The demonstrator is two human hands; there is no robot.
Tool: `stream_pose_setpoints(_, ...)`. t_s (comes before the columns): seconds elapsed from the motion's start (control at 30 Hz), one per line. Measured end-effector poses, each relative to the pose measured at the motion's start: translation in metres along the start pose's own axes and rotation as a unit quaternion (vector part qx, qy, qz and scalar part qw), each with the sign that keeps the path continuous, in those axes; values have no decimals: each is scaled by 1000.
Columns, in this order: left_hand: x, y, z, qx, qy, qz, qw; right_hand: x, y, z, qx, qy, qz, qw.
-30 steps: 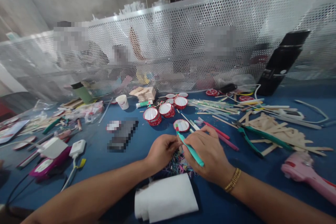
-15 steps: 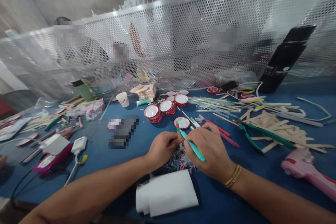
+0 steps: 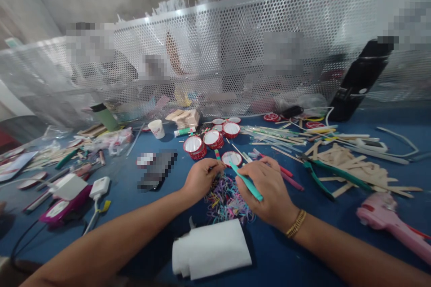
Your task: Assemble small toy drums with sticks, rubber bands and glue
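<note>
My left hand (image 3: 201,180) pinches a small craft stick (image 3: 217,154) with red and green bands at its upper end. The rest of that stick is hidden by my fingers. In my right hand (image 3: 269,188) is a teal marker pen (image 3: 249,184), slanted with its tip towards the left and apart from the stick. A tangle of coloured loops (image 3: 229,202), like small rubber bands, lies on the table between and below both hands. Just beyond them is a red-rimmed disc (image 3: 231,158). Red round drum-shaped pieces with white tops (image 3: 195,149) stand farther off.
A folded white cloth (image 3: 213,251) lies nearest me. On the right are green-handled pliers (image 3: 340,172), piled craft sticks (image 3: 353,166) and a pink glue gun (image 3: 387,217). A phone (image 3: 161,168) and a paper cup (image 3: 156,129) are left. Behind runs a perforated metal screen (image 3: 208,67).
My left hand has moved slightly left and up with the stick, away from the marker pen. More of the coloured loops now shows between my hands.
</note>
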State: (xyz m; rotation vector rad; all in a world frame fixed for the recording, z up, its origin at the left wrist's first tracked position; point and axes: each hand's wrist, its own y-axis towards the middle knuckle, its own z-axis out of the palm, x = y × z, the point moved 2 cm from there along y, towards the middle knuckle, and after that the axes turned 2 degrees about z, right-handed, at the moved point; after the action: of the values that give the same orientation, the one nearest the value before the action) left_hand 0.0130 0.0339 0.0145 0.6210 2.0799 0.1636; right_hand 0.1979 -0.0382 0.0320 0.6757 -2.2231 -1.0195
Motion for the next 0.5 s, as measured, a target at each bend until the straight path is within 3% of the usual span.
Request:
stream_pose_setpoints(0.17,12,18,-7,8,13,8,1000,-6,2,9,11,41,39,998)
stream_pose_setpoints(0.33,32,33,4,-11,-72,5,997,-9,12,16,46,64,77,994)
stream_pose_setpoints(0.5,37,36,11,10,-65,22,998,-20,28,25,6,54,101,993)
